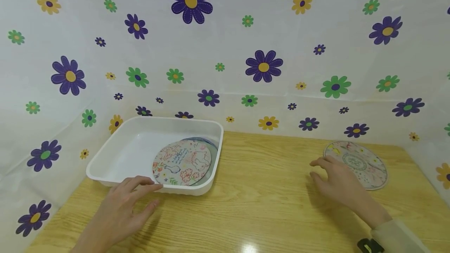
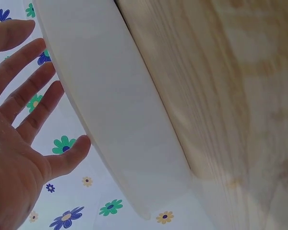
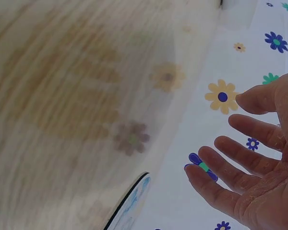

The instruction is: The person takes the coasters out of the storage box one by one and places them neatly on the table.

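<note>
Left hand [image 1: 128, 202], loosely spread, touches the white tray [image 1: 128, 147] — perhaps steadying it; overlapping discs [image 1: 183, 163] lie inside. Right hand [image 1: 337, 180], grasping nothing, hovers near a lone disc [image 1: 367, 163].

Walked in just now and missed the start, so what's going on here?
A person is working bare-handed at a table. Their left hand is at the near rim of a white tray, where overlapping round mats lie toward the right end. Their right hand is above the table, beside another mat lying outside the tray. Its fingers are spread and hold nothing.
</note>
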Available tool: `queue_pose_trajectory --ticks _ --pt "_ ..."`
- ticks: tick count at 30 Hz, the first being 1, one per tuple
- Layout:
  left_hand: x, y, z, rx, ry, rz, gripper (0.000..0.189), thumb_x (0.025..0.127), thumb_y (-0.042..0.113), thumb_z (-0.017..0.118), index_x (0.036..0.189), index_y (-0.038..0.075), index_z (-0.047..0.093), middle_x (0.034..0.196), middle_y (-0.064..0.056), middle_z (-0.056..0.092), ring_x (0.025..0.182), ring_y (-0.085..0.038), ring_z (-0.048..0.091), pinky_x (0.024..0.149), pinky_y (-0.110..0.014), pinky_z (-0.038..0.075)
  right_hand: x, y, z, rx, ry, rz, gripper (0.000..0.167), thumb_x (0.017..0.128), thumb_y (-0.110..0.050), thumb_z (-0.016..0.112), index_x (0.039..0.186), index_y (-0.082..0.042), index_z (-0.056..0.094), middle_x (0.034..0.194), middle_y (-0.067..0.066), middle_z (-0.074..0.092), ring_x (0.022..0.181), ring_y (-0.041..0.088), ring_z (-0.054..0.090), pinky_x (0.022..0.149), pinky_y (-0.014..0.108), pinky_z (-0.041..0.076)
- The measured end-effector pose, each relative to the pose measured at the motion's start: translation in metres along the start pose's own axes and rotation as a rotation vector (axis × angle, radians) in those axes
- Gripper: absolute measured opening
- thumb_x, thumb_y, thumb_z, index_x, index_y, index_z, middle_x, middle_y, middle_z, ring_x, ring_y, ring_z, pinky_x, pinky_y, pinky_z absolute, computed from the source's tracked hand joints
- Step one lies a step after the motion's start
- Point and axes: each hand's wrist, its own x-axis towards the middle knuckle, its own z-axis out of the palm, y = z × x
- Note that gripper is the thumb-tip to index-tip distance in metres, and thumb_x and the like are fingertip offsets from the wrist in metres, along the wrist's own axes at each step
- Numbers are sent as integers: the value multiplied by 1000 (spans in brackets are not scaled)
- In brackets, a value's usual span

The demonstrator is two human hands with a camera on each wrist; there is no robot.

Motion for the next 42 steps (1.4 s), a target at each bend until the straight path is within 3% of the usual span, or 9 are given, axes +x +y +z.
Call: queue_pose_trajectory --ticks 9,21,30,42 --pt "0 1 0 1 0 -7 33 78 23 85 110 24 78 108 3 72 100 -21 68 82 -50 56 4 -8 -2 14 -6 -32 23 89 -11 74 109 -2 73 114 18 72 106 42 68 88 58 57" --pt "-1 1 0 6 -2 -16 33 77 23 86 109 26 79 105 6 70 97 -17 66 80 -48 56 7 -20 1 -4 6 -58 24 88 -13 76 110 -4 74 115 16 72 102 39 70 86 54 59" --pt "-1 1 0 -2 -2 -19 33 77 23 86 109 26 79 106 6 71 97 -17 67 80 -48 56 7 -27 5 61 -40 -56 25 91 -13 74 113 -2 72 118 17 69 105 38 70 88 54 59" --pt "1 3 -2 -9 -14 -31 32 78 24 86 109 27 79 107 6 70 99 -18 66 82 -48 55 8 -34 9 32 -17 -70 25 90 -14 75 112 -4 73 117 14 71 106 38 70 85 53 59"
